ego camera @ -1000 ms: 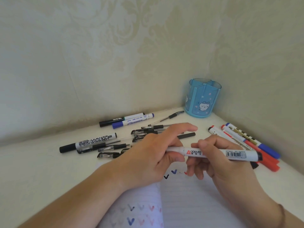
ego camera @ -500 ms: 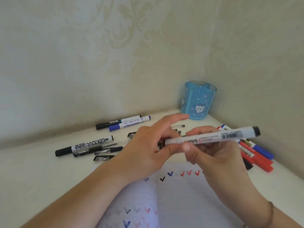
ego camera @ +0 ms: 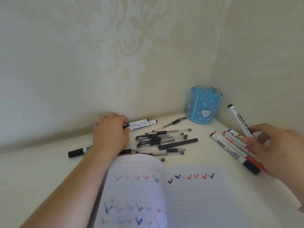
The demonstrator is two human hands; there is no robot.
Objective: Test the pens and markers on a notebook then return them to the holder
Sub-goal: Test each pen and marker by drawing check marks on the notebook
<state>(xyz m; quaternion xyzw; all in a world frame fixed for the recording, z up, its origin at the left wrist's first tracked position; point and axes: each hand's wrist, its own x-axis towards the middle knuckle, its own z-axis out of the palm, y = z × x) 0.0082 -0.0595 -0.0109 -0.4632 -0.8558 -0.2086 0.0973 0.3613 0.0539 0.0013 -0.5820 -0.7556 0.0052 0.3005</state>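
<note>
Spanning room corner: pale tabletop [ego camera: 41, 170] against damask-patterned wallpaper [ego camera: 131, 46].

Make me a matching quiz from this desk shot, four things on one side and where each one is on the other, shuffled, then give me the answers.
Things:
1. blue pen holder
2. left hand
3. right hand
4. notebook

Places:
A. holding a black-capped marker, over the markers on the right
B. nearest the camera, open, with tick marks
C. in the far corner by the walls
D. on the two markers near the back wall

Pairs: 1-C, 2-D, 3-A, 4-B
</note>
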